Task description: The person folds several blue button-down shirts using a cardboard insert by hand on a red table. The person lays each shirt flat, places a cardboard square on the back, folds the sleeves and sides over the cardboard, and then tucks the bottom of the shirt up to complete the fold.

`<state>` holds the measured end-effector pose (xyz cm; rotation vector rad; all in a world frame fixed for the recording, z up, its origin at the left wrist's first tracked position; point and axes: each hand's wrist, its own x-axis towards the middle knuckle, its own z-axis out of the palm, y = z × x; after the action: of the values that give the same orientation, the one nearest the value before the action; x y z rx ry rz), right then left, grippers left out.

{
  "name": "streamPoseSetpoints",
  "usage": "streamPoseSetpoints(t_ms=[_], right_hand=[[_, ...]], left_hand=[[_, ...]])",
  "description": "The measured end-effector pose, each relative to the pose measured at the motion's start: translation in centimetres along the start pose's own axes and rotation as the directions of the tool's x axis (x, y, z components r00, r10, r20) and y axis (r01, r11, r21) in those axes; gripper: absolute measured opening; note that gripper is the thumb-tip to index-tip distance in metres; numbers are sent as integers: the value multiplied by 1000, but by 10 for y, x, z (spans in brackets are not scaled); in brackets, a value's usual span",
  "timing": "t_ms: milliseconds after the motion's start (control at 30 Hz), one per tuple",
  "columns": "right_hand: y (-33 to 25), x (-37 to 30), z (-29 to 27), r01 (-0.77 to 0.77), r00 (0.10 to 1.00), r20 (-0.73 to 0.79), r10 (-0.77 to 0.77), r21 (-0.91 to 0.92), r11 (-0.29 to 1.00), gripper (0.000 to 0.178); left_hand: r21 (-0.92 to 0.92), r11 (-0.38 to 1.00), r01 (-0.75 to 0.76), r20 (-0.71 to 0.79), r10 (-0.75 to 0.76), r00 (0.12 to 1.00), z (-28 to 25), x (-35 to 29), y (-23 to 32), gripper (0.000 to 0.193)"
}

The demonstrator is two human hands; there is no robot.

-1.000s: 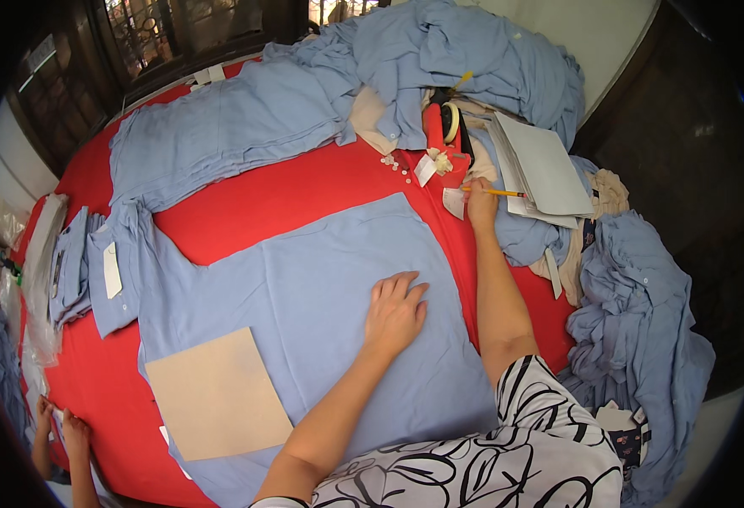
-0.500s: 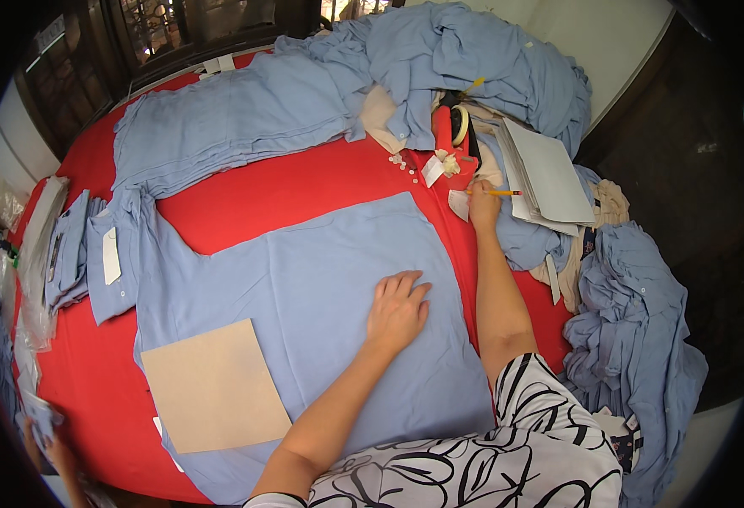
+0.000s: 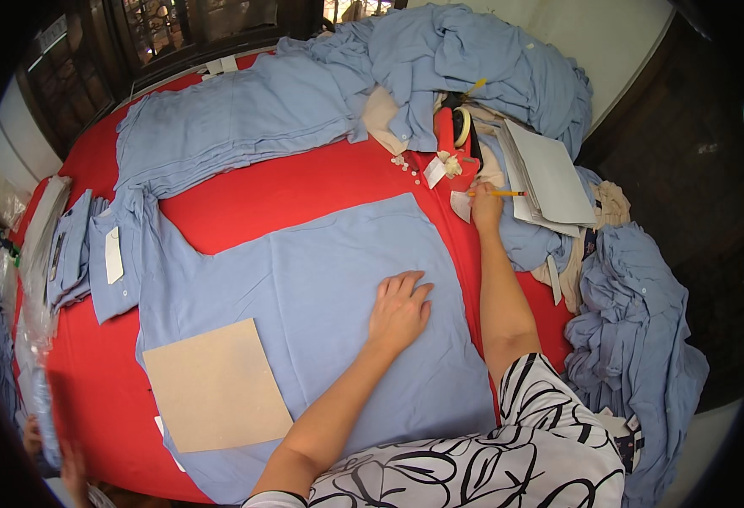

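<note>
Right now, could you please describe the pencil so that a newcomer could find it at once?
Start at the red table and go to its far right edge, where the right hand rests beside a stack of grey sheets. The pencil lies in that hand, the only thin yellow stick among blue cloth and paper.

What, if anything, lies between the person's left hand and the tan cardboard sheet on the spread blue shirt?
Nothing visible. The left hand lies flat on the blue shirt, and only bare shirt cloth separates it from the cardboard sheet lying nearer the person's left.
</note>
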<state>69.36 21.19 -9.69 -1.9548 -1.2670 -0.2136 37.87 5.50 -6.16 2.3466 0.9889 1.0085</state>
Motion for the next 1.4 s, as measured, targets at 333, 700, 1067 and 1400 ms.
streamPoseSetpoints(t_ms=[333, 700, 1067, 1400], right_hand=[[8, 0, -2, 70, 997, 30, -71, 33, 997, 28], [-22, -11, -18, -245, 968, 96, 232, 559, 792, 33], [-24, -14, -18, -250, 966, 51, 253, 422, 871, 36], [-4, -10, -1, -212, 972, 2, 234, 429, 878, 35]], left_hand=[[-9, 1000, 9, 28, -9, 1000, -2, 0, 2, 27], [-107, 989, 101, 40, -97, 994, -4, 3, -2, 28], [-267, 924, 273, -134, -316, 939, -177, -112, 46, 28], [13, 472, 882, -747, -582, 322, -265, -365, 8, 31]])
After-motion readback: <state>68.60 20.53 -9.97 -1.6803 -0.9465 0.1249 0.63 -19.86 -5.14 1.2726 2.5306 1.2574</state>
